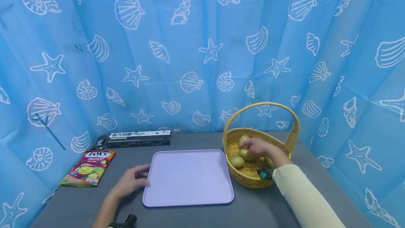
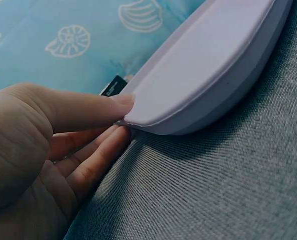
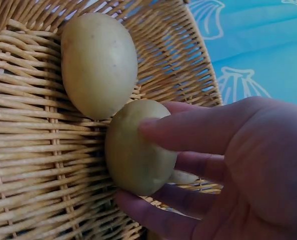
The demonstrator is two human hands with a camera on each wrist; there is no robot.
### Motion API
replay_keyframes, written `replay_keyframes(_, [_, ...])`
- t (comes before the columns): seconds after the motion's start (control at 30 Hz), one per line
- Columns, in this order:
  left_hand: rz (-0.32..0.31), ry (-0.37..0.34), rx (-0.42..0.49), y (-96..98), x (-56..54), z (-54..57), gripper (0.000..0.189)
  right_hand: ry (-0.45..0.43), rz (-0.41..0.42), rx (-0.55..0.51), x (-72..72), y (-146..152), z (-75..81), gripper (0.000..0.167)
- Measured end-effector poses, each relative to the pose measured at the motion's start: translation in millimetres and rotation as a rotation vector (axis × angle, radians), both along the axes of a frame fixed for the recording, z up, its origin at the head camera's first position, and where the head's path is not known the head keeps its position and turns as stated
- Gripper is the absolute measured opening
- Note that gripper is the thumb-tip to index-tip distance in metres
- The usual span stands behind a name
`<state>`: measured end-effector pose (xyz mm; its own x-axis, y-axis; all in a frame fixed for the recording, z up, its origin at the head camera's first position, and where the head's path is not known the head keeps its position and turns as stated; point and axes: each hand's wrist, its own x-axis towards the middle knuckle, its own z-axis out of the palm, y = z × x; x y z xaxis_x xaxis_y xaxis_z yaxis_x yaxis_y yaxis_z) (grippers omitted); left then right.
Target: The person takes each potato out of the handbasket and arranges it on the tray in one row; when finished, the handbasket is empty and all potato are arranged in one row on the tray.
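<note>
My left hand (image 1: 131, 181) is at the left side of a lilac tray (image 1: 190, 178) lying on the grey cloth. In the left wrist view, its thumb (image 2: 122, 100) lies on top of the tray's rim and the fingers reach beneath, pinching the edge. My right hand (image 1: 257, 147) reaches into a yellow wicker basket (image 1: 253, 184) with a tall handle. There it grips a potato (image 3: 138, 155), thumb on one side and fingers round the other. Another potato (image 3: 99, 65) lies right beside the held one. More potatoes show in the head view, one (image 1: 237, 162) near the basket's left wall.
A Fox's candy bag (image 1: 88, 169) lies at the left of the grey table (image 1: 190, 217). Behind it is a black pasta box (image 1: 139, 139). The basket's arched handle (image 1: 262, 104) rises over the right forearm. A blue shell-patterned curtain (image 1: 202, 90) closes off the back and sides.
</note>
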<state>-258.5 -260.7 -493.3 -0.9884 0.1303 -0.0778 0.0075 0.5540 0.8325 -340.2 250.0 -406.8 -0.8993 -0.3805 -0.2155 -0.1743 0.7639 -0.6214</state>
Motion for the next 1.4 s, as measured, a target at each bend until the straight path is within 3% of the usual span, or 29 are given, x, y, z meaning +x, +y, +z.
replay_keyframes(0.27, [-0.045,-0.027,0.012,-0.8,-1.6,-0.1,0.068,-0.042,0.015,0.042,-2.2,-5.9,-2.6,0.052])
replay_keyframes(0.63, [-0.030,-0.057,0.011,1.3,-0.2,1.4,0.072,0.040,0.018,0.041,7.9,-2.7,6.2,0.052])
replay_keyframes(0.93, [-0.061,-0.052,0.008,-0.3,2.4,3.5,0.072,0.223,0.009,-0.077,27.4,-1.3,16.1,0.062])
replay_keyframes(1.13, [-0.062,-0.040,0.008,-0.6,2.3,3.1,0.071,0.279,-0.089,-0.138,46.6,-8.9,20.8,0.068])
replay_keyframes(1.4, [-0.044,-0.041,0.006,0.7,2.2,2.8,0.073,0.339,-0.192,-0.337,75.3,-27.8,24.8,0.067])
